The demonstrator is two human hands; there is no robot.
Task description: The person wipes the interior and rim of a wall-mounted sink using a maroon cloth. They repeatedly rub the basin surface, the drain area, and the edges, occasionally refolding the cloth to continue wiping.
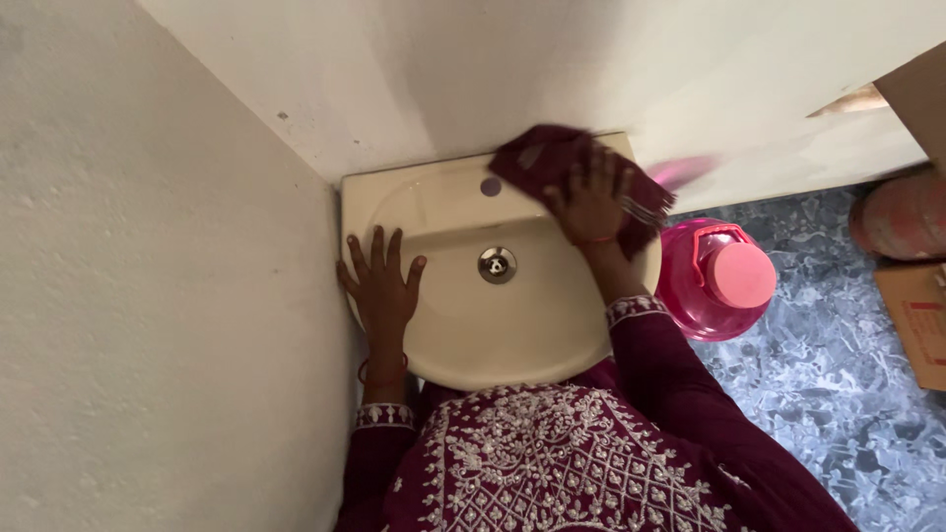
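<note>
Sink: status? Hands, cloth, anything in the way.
Left hand flat on sink rim, empty. Right hand presses maroon cloth on back ledge. Drain uncovered. Pink jug on floor beside, not obstructing.

pink plastic jug (714, 281) (capped), cardboard box (914, 320), mottled blue floor (818, 394)

You are pressing a maroon cloth (552, 158) on a cream sink (512, 335). You are wearing maroon sleeves with white embroidery. A pink jug (714, 281) is standing on the blue-grey mottled floor (828, 394).
</note>
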